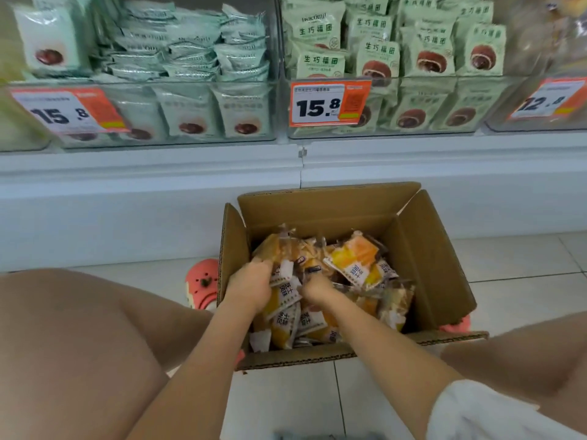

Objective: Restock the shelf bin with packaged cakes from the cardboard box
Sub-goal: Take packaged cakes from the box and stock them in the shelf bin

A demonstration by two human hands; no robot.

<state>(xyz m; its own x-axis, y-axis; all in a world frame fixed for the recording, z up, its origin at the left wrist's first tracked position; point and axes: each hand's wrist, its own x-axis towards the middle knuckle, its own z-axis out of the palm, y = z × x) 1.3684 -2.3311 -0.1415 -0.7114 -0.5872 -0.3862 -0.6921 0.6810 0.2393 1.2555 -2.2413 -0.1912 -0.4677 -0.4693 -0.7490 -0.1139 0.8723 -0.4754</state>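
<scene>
Cakes yellow-orange, clear-wrapped, heaped in cardboard box; left hand and right hand gripping packets.

Reached into the open cardboard box on the tiled floor with both hands: left hand gripped a bunch of yellow packaged cakes, right hand dug among them. Faced clear shelf bins of green packets, price tags reading 15.8.

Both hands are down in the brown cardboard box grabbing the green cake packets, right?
Not quite: the packaged cakes in the open brown cardboard box are orange and yellow. Head view shows left hand and right hand among them; green packets sit in shelf bins.
</scene>
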